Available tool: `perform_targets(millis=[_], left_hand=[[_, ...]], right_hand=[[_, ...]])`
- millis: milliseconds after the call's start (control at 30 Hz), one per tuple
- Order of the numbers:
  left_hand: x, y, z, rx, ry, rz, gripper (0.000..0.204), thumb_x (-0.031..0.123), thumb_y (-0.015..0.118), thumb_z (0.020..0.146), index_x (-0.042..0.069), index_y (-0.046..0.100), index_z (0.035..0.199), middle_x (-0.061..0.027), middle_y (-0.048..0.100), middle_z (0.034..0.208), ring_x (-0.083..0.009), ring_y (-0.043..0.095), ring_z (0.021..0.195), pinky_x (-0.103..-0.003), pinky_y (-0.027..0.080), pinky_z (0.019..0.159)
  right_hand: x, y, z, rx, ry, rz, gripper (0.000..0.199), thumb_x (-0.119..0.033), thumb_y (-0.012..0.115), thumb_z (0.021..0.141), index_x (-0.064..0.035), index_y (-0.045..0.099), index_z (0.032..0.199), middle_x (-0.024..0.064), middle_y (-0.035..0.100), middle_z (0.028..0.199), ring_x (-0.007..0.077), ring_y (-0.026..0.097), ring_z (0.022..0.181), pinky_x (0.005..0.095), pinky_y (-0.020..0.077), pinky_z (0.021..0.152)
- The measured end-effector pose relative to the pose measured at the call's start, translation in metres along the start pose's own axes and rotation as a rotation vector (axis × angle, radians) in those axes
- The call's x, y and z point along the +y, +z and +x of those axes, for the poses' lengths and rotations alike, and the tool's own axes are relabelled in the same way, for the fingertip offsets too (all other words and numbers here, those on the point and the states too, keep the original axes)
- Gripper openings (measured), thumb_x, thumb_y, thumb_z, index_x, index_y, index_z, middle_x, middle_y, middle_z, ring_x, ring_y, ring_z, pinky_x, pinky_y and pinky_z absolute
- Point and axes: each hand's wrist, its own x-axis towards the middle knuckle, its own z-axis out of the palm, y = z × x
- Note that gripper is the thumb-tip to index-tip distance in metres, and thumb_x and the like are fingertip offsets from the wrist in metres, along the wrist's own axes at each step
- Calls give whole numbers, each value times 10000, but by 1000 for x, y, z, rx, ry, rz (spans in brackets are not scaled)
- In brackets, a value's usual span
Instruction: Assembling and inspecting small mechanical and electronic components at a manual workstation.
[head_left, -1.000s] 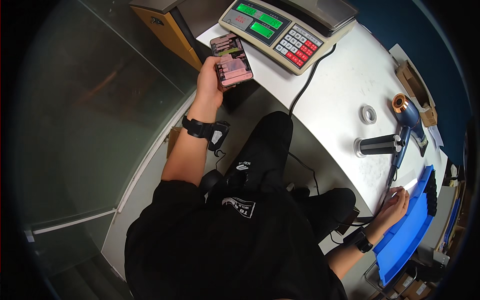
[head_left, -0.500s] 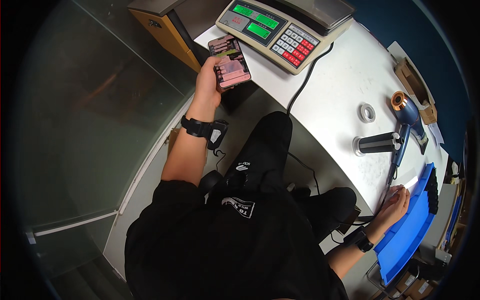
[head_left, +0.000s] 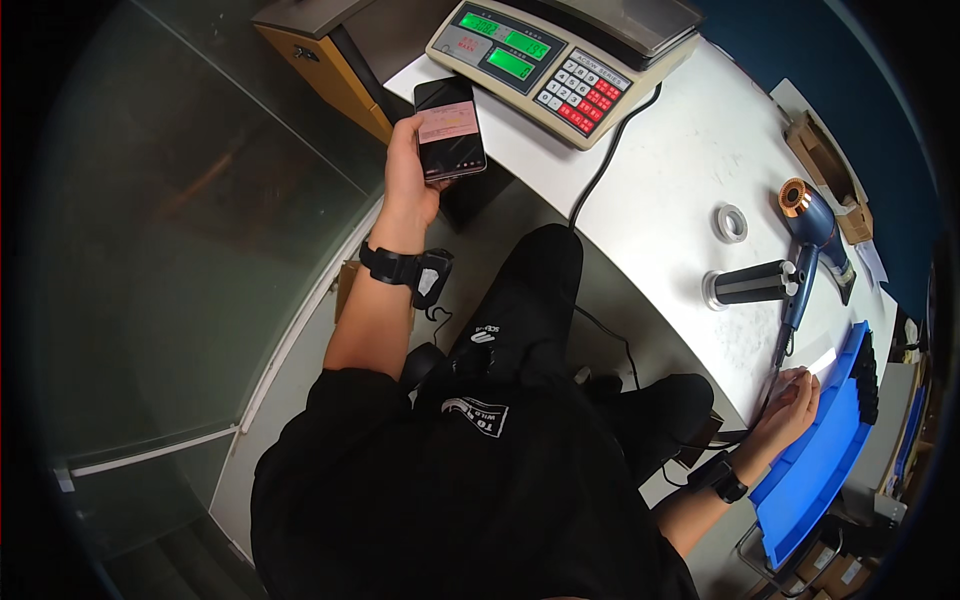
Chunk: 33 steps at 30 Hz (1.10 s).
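Observation:
My left hand is closed around a smartphone, held over the table's left edge below the counting scale. The phone's screen is mostly dark, with a pinkish band across its upper part; my thumb lies along its left side. At the right, my right hand rests by the table's near edge, its fingers bent together. Next to its fingertips lies a white strip, and a blue tray is just to the right. What those fingers hold, if anything, is hidden.
The scale with lit green displays stands at the back of the white table. Toward the right are a tape roll, a dark grey cylinder, a blue hair dryer with its cord, and an open cardboard box.
The phone's screen has gone from a full pinkish picture to mostly dark with a pink band. My left thumb has moved off the screen toward its left edge. My right hand stays put.

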Motion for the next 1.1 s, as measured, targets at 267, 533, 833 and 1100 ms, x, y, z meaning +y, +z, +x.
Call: perform_targets(millis=[267, 533, 833, 1100], left_hand=[[-9, -5, -29, -73, 25, -213, 448, 436, 445, 988, 97, 612, 1228, -70, 693, 1100, -232, 702, 915, -373, 568, 738], [-6, -6, -50, -227, -48, -386, 613, 515, 409, 1010, 11, 478, 1352, -205, 605, 1216, -470, 658, 1001, -579, 561, 901], [11, -7, -63, -324, 170, -387, 675, 566, 294, 1012, 44, 453, 1411, -200, 620, 1230, -417, 668, 1025, -496, 598, 776], [41, -4, -76, -436, 351, -505, 758, 648, 256, 985, 81, 416, 1462, -193, 599, 1271, -398, 644, 1049, -363, 525, 569]], right_hand=[[0, -1, 1, -37, -16, -2, 156, -90, 547, 1009, 42, 629, 995, 85, 668, 891, 127, 620, 806, 257, 504, 786], [-3, 10, -4, 27, -20, 0, 161, -101, 551, 1009, 33, 638, 991, 72, 664, 865, 93, 600, 773, 201, 466, 720], [-5, 13, -5, 47, -9, -15, 177, -127, 555, 1011, 17, 648, 971, 52, 657, 844, 35, 511, 682, 162, 376, 605], [1, 5, -1, 28, -25, -18, 176, -138, 565, 1010, 13, 648, 973, 56, 657, 831, 24, 489, 662, 156, 349, 585]])
